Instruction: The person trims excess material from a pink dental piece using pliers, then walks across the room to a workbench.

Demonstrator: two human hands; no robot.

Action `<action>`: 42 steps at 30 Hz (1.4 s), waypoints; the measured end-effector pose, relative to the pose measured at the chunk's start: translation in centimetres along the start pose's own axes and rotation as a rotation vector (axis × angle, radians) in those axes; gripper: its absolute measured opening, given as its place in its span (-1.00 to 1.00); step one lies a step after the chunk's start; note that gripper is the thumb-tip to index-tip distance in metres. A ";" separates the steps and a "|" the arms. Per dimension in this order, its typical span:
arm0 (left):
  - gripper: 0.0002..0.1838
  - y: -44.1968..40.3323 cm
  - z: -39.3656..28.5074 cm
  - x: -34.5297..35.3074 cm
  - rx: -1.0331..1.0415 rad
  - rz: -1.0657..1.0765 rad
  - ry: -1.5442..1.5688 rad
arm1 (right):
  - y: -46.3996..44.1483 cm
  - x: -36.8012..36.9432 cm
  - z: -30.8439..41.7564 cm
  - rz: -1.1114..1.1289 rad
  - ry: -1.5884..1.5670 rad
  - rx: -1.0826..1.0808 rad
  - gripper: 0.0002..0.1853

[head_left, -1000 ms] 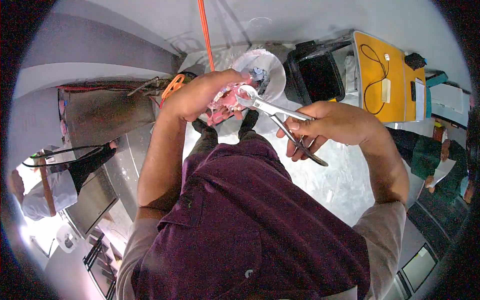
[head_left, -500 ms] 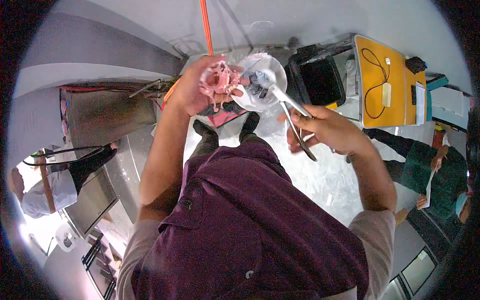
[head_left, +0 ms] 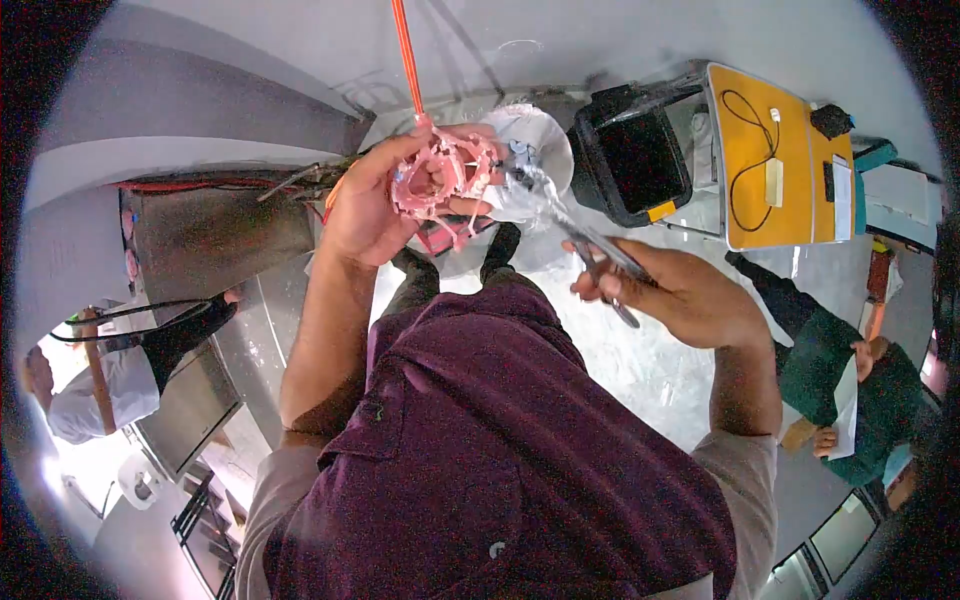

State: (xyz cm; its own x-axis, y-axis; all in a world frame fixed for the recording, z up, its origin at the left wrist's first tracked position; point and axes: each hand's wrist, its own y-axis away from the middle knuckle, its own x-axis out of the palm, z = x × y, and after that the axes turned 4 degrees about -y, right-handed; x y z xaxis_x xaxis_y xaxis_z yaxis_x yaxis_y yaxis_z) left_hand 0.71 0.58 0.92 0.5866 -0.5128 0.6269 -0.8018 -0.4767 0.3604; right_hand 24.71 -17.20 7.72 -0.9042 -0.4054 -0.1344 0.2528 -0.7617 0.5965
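Jagged pink openwork [head_left: 457, 180] is seemingly steadied by the half-curled left grip [head_left: 362, 218]; silver pliers [head_left: 592, 234] are clasped in the right grip [head_left: 675, 292].

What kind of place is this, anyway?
Probably a small workshop, though I can't tell which trade. The right hand holds metal pliers, the left hand holds a rough pink piece, and a white bucket stands below.
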 end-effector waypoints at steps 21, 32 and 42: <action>-0.33 0.8 1.7 2.9 0.314 -0.308 -0.280 | -2.6 5.1 0.2 -0.074 -0.152 -0.047 -0.61; -0.35 1.3 1.8 2.8 0.344 -0.418 -0.393 | -3.0 5.3 0.9 0.009 -0.374 0.006 -0.61; -0.40 0.8 1.9 3.0 0.384 -0.411 -0.348 | -3.1 5.7 0.6 -0.032 -0.520 -0.023 -0.68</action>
State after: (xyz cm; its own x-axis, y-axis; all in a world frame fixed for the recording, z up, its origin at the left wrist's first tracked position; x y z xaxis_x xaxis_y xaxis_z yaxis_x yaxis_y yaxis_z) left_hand 2.10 -2.70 1.77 0.8906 -0.4045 0.2079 -0.4445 -0.8707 0.2104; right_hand 18.54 -16.84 5.52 -0.9616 -0.0815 0.2620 0.2244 -0.7828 0.5804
